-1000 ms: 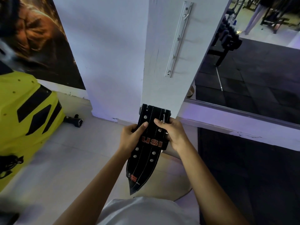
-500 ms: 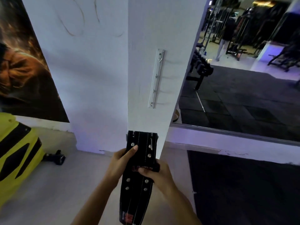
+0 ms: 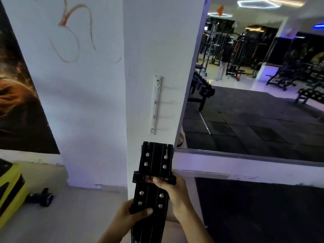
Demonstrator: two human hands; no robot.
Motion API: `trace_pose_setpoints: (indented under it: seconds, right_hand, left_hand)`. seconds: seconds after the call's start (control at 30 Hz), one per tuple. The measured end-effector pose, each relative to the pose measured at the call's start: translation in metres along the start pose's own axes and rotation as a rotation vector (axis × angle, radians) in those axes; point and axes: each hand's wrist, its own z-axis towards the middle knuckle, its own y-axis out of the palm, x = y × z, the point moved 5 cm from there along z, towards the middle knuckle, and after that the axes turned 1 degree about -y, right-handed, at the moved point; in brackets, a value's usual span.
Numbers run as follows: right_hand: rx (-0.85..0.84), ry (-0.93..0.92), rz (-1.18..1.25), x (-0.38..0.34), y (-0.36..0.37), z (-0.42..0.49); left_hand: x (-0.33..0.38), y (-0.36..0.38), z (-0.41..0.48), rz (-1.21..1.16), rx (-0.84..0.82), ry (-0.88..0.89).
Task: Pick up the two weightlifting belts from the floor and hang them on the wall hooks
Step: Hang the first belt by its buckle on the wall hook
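A white pillar (image 3: 154, 50) stands straight ahead of me, with a dark poster (image 3: 19, 102) on the wall to its left and a big mirror (image 3: 254, 93) to its right that reflects the gym floor and machines. At the lower left are pale floor tiles (image 3: 70, 213), a yellow machine (image 3: 8, 190) and a small dark object I cannot make out.

In this single head view, the hook rail (image 3: 155, 105) is screwed upright to the face of the pillar, a narrow white strip with several small hooks along it. I cannot tell how far the hooks stick out.

I hold one black belt (image 3: 154, 172) in both hands, its long axis running up and away from me, nearly in line with the rail. Its top end, with the metal buckle, sits just below the rail's lowest hook, apart from it. My right hand (image 3: 175, 195) is the higher one, fingers closed over the loop band across the belt's middle. My left hand (image 3: 129, 216) is lower, thumb pressed on the front near the rivets, fingers wrapped behind. Both grips are closed on the belt.

The hooks lie straight above the buckle end, so I judge the next move is a lift along the belt's own line, with my right hand nearer the rail to steer. The second belt is not in sight.
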Motion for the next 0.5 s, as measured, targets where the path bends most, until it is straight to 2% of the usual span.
trace_pose_setpoints:
  seconds: [0.17, 0.3, 0.4, 0.5]
  right_hand:
    - [-0.015, 0.002, -0.029, 0.002, 0.004, -0.001]
    - [-0.065, -0.008, -0.054, 0.000, 0.013, -0.002]
    - [-0.117, -0.034, -0.079, -0.011, 0.018, -0.002]
    - [-0.091, -0.092, -0.048, -0.030, 0.015, 0.003]
  left_hand:
    - [0.030, -0.001, 0.006, -0.099, 0.129, 0.078]
    - [0.070, -0.012, 0.017, -0.077, 0.241, 0.197]
    - [0.084, -0.013, 0.020, -0.057, 0.260, 0.222]
    - [0.099, -0.005, 0.020, -0.020, 0.264, 0.269]
